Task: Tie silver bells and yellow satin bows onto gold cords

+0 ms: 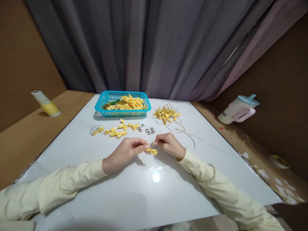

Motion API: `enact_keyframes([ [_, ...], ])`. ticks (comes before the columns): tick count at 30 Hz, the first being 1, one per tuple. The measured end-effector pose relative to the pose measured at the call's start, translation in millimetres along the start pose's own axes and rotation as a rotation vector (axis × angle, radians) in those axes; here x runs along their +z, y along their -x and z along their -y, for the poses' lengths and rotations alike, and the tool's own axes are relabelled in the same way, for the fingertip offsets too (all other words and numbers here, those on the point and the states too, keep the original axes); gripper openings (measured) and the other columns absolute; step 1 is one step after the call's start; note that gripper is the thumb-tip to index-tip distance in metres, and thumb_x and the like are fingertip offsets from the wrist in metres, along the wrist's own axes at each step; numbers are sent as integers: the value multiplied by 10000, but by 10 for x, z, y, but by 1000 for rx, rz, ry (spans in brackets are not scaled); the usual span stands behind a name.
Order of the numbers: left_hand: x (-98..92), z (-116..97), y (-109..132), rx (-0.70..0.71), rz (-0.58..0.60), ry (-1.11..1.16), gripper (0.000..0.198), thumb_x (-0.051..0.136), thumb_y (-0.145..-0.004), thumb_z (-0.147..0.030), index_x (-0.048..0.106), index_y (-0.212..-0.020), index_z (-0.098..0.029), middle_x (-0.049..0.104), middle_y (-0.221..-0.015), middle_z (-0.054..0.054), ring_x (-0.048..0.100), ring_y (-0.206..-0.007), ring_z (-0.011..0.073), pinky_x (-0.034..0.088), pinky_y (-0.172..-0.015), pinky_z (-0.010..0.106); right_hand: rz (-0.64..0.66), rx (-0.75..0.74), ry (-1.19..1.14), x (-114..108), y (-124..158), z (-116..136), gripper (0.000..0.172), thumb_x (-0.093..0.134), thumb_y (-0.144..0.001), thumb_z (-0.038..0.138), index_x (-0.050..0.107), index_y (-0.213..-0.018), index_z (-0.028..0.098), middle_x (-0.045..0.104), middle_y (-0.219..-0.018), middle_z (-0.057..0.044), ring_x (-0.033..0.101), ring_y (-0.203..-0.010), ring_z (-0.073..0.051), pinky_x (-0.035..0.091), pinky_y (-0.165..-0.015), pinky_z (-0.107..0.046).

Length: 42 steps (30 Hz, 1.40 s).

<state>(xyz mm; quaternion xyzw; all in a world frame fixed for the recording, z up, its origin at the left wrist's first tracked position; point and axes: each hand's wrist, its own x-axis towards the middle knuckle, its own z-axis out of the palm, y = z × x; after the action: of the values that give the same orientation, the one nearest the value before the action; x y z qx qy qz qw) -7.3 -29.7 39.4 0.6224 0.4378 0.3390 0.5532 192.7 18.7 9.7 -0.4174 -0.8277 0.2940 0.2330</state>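
A small yellow ribbon bow (151,151) is pinched between both hands just above the white table (144,192). My left hand (125,152) grips its left end with closed fingers. My right hand (168,144) is closed on its right side, fingertips pressed together over the bow. A few loose yellow bows (115,130) lie in a row beyond my hands, with several small silver beads (146,129) beside them. A pile of bows on thin gold loops (166,114) lies further right.
A blue plastic basket (101,104) with several yellow bows stands at the table's far side. A yellow-white tube (45,103) lies on the brown surface at left. A white and pink jug (238,109) lies at right. Grey curtains hang behind.
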Motion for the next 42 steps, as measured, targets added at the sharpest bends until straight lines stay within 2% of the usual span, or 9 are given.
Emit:
enact_keyframes([
  [4,14,-20,-6,20,-50,39,170,576,-771,-319,647,-765,-165,655,-768,18,575,-732,162,447,-690,273,178,-66,-70,3,33,99,121,635,-728,220,612,-659,124,537,-569,26,417,-518,-62,334,-530,-175],
  [8,14,-6,-16,37,-121,20,160,568,-780,-306,641,-776,-164,659,-792,15,576,-760,160,438,-722,274,230,9,-263,-1,74,222,375,726,-629,454,554,-656,122,481,-590,34,369,-531,-61,323,-505,-184],
  [14,24,51,-29,50,-131,23,170,549,-799,-311,612,-844,-160,628,-816,20,554,-761,156,416,-685,261,144,131,-551,11,99,348,339,624,-754,446,595,-821,114,523,-681,2,418,-592,-72,354,-555,-201],
  [24,21,138,-64,36,-20,20,186,565,-796,-329,567,-817,-144,570,-795,9,517,-754,140,400,-692,252,432,293,-911,5,67,135,338,556,-794,453,566,-825,117,473,-608,17,305,-430,-42,154,-405,-205],
  [27,33,219,-81,-1,-25,91,187,574,-786,-330,559,-799,-143,563,-776,6,513,-754,138,393,-693,249,346,297,-732,37,50,162,363,518,-809,485,525,-737,129,418,-549,39,291,-429,-48,195,-415,-202],
  [29,38,268,-91,-40,-39,146,201,586,-775,-339,559,-782,-140,563,-760,10,509,-739,136,388,-669,243,146,206,-479,72,55,183,392,497,-821,504,488,-675,140,417,-561,32,332,-476,-60,267,-459,-201],
  [34,32,331,-97,-113,-70,239,255,608,-750,-375,567,-801,-129,546,-703,2,451,-625,107,336,-573,227,-313,-292,377,170,120,116,337,545,-815,469,477,-708,156,482,-638,-4,399,-544,-91,273,-496,-223],
  [38,34,343,-102,-86,-71,266,249,610,-740,-384,573,-765,-139,531,-681,-11,434,-600,103,332,-573,238,-359,-547,759,207,161,105,238,459,-895,342,504,-763,148,509,-654,-30,437,-571,-116,233,-471,-254],
  [42,42,345,-114,-93,-66,254,230,604,-742,-370,575,-761,-142,524,-674,-20,424,-593,101,320,-565,238,-313,-593,876,240,163,174,219,408,-923,277,505,-777,146,497,-641,-28,444,-587,-128,233,-475,-271],
])
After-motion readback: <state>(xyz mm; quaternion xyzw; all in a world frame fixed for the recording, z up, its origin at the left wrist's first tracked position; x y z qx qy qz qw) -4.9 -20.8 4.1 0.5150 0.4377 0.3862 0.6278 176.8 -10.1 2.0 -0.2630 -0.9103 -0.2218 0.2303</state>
